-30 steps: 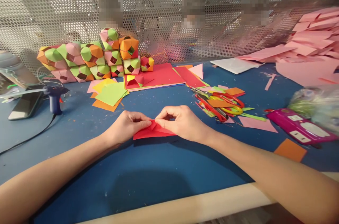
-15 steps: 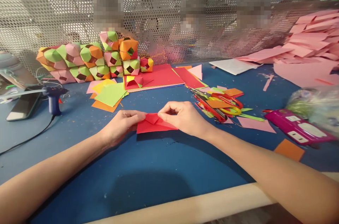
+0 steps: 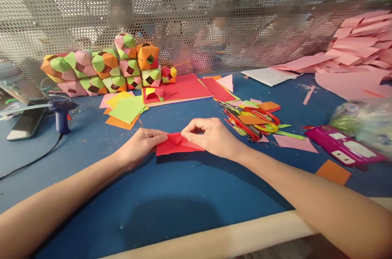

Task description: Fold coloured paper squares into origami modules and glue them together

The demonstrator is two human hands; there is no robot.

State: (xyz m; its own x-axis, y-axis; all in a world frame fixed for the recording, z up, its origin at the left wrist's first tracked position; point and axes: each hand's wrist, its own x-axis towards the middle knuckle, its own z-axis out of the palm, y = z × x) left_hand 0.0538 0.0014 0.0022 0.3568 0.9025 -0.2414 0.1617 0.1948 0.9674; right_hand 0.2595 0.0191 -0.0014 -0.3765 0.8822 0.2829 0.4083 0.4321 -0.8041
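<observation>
A piece of red paper (image 3: 179,148), with folded flaps on its upper side, is held just above the blue table in front of me. My left hand (image 3: 137,147) pinches its left end between thumb and fingers. At the upper right part of the paper, my right hand (image 3: 211,136) is closed, thumb and forefinger pressed together on a fold. The paper's far underside and some of my fingertips are hidden. Behind it lie red sheets (image 3: 186,83) with a small folded red and yellow paper piece (image 3: 154,94) on top.
Several folded paper balls (image 3: 105,63) are stacked at the back left, near a glue gun (image 3: 62,114) and a phone (image 3: 26,120). Scissors (image 3: 254,122) lie among scraps on the right. Beyond them are a magenta power strip (image 3: 343,144) and piled pink paper (image 3: 361,43). A perforated screen (image 3: 183,14) stands behind.
Both hands and the red paper have barely moved, with only a slight shift to the left. The grip of each hand looks the same.
</observation>
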